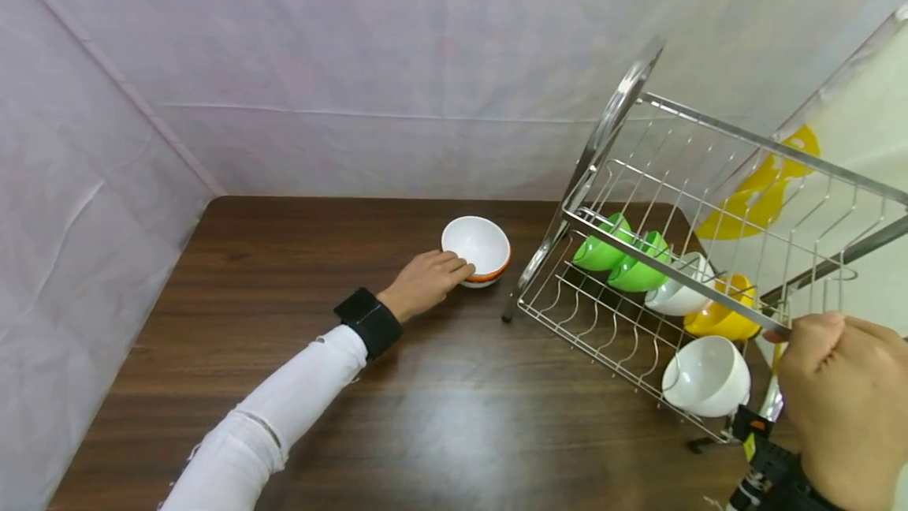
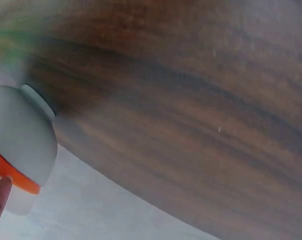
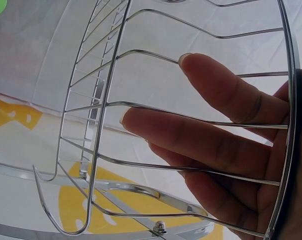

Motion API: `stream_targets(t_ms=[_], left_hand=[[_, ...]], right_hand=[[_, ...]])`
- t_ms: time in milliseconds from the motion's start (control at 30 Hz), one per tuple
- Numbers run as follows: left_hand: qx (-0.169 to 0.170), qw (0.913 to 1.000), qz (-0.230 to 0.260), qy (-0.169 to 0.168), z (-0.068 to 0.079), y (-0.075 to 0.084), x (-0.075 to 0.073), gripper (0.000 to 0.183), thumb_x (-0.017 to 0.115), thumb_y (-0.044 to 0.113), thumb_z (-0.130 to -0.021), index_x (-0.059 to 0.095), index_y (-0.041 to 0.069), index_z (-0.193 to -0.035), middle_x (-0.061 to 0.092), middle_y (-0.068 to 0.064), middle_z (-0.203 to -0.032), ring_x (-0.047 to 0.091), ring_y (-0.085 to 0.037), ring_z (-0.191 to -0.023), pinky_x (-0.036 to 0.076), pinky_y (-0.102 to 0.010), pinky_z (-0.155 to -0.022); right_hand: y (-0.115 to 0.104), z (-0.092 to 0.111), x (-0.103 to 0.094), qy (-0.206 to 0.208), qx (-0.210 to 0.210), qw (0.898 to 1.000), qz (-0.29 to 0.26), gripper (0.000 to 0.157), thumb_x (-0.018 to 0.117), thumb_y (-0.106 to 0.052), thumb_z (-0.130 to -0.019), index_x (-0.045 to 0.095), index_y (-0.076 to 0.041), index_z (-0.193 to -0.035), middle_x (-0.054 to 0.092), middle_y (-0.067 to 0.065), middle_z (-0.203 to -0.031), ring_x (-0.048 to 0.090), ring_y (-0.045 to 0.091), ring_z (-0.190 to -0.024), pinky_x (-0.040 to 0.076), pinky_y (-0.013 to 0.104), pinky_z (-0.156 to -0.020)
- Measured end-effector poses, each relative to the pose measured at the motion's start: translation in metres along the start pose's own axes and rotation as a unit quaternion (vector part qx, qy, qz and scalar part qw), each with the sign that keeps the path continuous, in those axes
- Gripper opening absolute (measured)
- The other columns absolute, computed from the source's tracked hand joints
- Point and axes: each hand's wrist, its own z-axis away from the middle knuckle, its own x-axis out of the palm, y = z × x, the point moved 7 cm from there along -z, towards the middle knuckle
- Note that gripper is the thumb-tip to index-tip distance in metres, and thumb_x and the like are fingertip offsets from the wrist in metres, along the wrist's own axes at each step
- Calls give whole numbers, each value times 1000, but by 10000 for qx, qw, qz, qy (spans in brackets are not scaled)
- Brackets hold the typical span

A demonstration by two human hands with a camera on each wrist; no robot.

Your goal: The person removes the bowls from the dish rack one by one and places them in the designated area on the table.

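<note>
My left hand point(image 1: 429, 282) pinches the near rim of a white bowl point(image 1: 475, 244) with an orange band, which stands on the brown table beside the rack. In the left wrist view one fingertip point(image 2: 6, 184) lies against the orange band point(image 2: 13, 172) of that bowl. On the right, my right hand point(image 1: 847, 385) grips the near corner of the upper tier of a two-tier metal dish rack point(image 1: 681, 270). From the right wrist view, its fingers point(image 3: 206, 137) reach beneath the tier's wires, with the edge rail across the palm.
The rack's lower tier holds green bowls point(image 1: 599, 247), a white cup point(image 1: 681, 290), a yellow cup point(image 1: 723, 314) and a white bowl point(image 1: 705, 377) at the near end. Behind the dark wooden table point(image 1: 269, 259) hangs a pale cloth wall point(image 1: 340, 61). A yellow pattern point(image 1: 752, 195) shows behind the rack.
</note>
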Motion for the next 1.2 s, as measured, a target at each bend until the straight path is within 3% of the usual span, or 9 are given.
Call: stream_targets(t_ms=[167,500,567,667,833,933,1067,1200], left_hand=[[-133,9997,150,-133,2,-1,4,38,70,-6,-77,63,6,-112,65,-6,-102,60,-22,-98,50,-32,-85],[-802,9905,589,-949,2,0,9,40,62,-6,-84,60,4,-124,62,-10,-117,57,-26,-111,47,-37,-94],[-862,9908,489,-921,1,2,6,41,62,-4,-85,60,5,-125,62,-9,-119,56,-25,-112,47,-36,-93],[-866,9945,323,-493,-5,10,-6,38,61,-1,-86,60,5,-124,62,-8,-118,56,-24,-109,48,-35,-90],[-640,9940,613,640,-25,43,-29,33,61,1,-84,64,6,-117,65,-5,-110,59,-20,-102,49,-30,-87],[-411,9877,1095,1035,-41,72,-36,32,63,2,-84,65,6,-116,65,-4,-110,60,-17,-102,46,-25,-91],[-271,9755,1848,1163,-65,109,-36,30,64,5,-88,65,6,-118,65,-4,-112,60,-15,-103,40,-18,-97],[-391,9652,2472,757,-92,142,-27,30,60,14,-94,61,8,-123,64,-3,-117,59,-11,-106,37,-14,-97]], right_hand=[[-4,-1,-3,138,-268,9995,68,51,34,-13,-95,64,12,-63,58,31,-69,52,51,-66,29,52,-49],[-5,-1,-4,276,-476,9984,158,51,35,-14,-94,60,10,-56,56,30,-64,51,50,-61,27,50,-45],[-5,0,-4,333,-529,9979,164,51,35,-14,-93,58,9,-54,55,29,-64,51,50,-61,27,50,-44],[-5,0,-4,333,-491,9982,123,51,36,-14,-93,59,10,-55,56,29,-64,51,49,-60,25,42,-43],[1,1,-2,34,105,9999,14,50,35,-15,-94,66,10,-64,61,30,-74,52,47,-72,23,33,-51],[4,1,0,-111,397,9991,-15,50,34,-15,-95,67,10,-67,62,31,-80,51,46,-78,25,36,-56],[3,1,0,-63,241,9997,34,50,34,-14,-95,67,11,-67,61,32,-78,52,49,-76,29,47,-55],[0,0,-1,62,-26,9999,99,50,35,-15,-94,66,11,-64,60,31,-74,52,52,-72,29,53,-52]])
